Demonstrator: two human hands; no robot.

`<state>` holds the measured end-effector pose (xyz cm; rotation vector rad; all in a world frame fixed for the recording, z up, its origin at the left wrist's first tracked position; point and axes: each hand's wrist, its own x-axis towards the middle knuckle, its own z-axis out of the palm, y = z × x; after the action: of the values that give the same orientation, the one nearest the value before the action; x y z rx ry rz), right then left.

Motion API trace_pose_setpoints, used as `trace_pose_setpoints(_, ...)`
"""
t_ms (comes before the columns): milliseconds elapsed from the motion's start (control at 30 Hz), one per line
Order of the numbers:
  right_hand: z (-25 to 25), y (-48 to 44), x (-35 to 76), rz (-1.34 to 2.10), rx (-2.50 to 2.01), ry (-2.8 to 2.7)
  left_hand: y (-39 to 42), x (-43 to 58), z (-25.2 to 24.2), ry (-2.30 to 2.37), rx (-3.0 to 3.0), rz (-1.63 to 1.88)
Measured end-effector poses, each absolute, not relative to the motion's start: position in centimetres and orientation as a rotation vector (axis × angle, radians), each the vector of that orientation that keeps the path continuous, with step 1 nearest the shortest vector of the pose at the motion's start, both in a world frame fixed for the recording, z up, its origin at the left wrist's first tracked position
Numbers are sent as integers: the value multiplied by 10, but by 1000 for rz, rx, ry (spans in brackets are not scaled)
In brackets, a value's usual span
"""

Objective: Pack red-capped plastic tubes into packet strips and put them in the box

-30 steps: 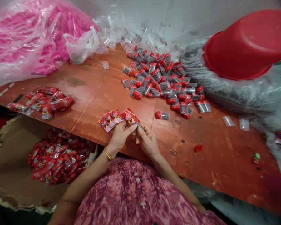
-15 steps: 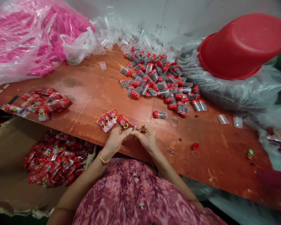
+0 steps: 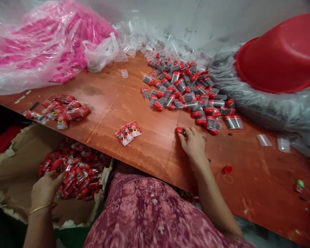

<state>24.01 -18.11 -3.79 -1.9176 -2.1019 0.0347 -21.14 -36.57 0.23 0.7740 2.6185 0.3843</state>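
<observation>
My left hand is over the carton on the left, its fingers closed on a red packet above a heap of red packets. On the orange-brown table, my right hand has its fingers round a small red-capped container, partly hidden by them. Between the hands, a few flat red printed cards lie fanned out near the table edge. Beyond my right hand spreads a pile of red-capped clear containers with dark contents.
Red packets lie at the table's left. Behind are a pink-filled plastic bag, a small white bag and clear empty containers. A red tub rests on a large plastic bag at right.
My hands have separated. The left moved down to the carton with a red packet; the right moved right and took hold of the lone container. The view has shifted slightly.
</observation>
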Motion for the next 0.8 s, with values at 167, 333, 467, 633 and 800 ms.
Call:
trace_pose_setpoints(167,-35,-199,196,-15,-1819,-2154,-347,-181,-9,2828,991,566)
trace_pose_setpoints(333,-28,-200,143,192,-1504,-2326,-260,-89,-10,2227,1808,912)
trace_pose_setpoints(467,-31,-202,132,252,-1417,-2322,-211,-39,-14,2040,1964,638)
trace_pose_setpoints(633,-34,-205,143,275,-1401,-2241,-199,-30,-22,2020,1979,616)
trace_pose_setpoints(800,-25,-204,136,425,-1349,-2081,-204,-29,-14,2081,1895,714)
